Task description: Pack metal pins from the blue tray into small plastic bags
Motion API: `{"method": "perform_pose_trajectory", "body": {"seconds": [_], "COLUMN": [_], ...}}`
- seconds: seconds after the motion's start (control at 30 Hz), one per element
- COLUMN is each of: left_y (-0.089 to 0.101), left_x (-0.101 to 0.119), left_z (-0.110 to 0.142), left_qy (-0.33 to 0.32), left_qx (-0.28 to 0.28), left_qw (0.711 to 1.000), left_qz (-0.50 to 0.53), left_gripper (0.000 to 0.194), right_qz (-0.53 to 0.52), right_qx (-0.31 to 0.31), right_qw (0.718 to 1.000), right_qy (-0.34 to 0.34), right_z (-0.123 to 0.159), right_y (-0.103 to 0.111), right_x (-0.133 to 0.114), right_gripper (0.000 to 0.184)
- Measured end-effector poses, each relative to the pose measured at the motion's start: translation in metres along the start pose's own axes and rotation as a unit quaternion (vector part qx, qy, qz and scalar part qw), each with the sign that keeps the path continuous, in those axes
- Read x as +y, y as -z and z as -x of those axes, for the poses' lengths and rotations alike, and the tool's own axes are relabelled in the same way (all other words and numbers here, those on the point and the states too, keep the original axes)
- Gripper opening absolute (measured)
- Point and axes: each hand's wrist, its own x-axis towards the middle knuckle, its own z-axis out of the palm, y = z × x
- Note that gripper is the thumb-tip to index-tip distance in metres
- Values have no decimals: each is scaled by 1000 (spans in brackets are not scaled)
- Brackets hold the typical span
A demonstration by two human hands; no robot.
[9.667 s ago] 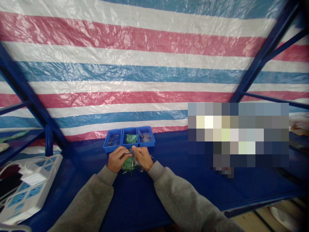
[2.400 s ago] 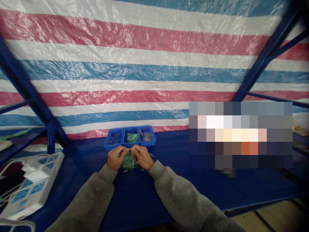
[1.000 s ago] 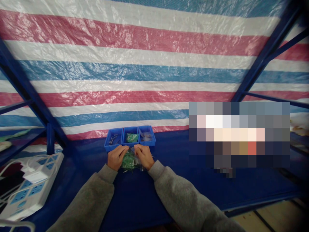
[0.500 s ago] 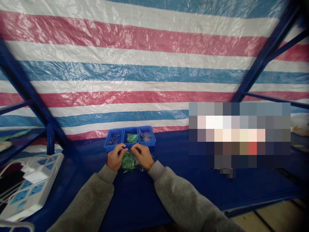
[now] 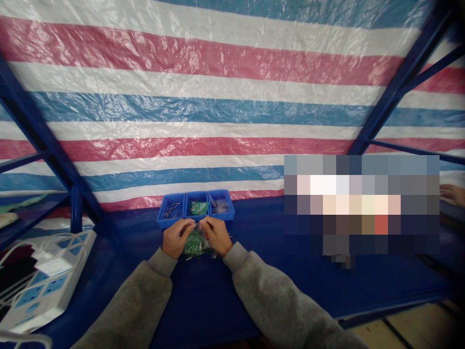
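Note:
My left hand (image 5: 175, 237) and my right hand (image 5: 217, 234) are close together over a pile of small green parts (image 5: 194, 244) on the blue table (image 5: 254, 281). Both hands have their fingers pinched, with the fingertips nearly meeting above the pile. What they pinch is too small to name. Thin metal pins lie around the pile. Just behind the hands stands a blue three-compartment tray (image 5: 195, 207): metal pins in the left compartment, green parts in the middle, a clear bag in the right.
A white power strip with cables (image 5: 39, 281) lies at the left edge. A striped tarp (image 5: 218, 106) forms the back wall between blue frame posts (image 5: 43, 140). Another person's hand (image 5: 452, 194) shows at the far right edge.
My hands have stayed over the green pile, with the fingertips shifting slightly. Another person's hand has come into view at the far right.

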Motion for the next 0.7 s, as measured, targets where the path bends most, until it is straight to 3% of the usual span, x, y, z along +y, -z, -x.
{"method": "perform_pose_trajectory", "body": {"seconds": [0.17,0.33,0.43,0.57,0.7], "left_y": [0,2,4,4,4], "left_x": [1,2,2,1,2], "left_z": [-2,-1,1,1,2], "left_qy": [-15,2,11,-4,-34], "left_qx": [-30,-30,-34,-43,-17], "left_qw": [999,998,998,999,999], "left_qz": [-13,-50,-45,-8,-4], "left_gripper": [23,33,39,27,17], "right_qz": [11,24,34,25,15], "right_qx": [-10,-30,-52,-58,-54], "right_qw": [1000,999,998,998,998], "right_qy": [-13,19,29,18,2], "right_z": [0,0,1,2,2], "right_y": [1,1,0,-1,-2], "right_x": [-1,-5,-5,-2,1], "right_gripper": [41,31,37,44,49]}}
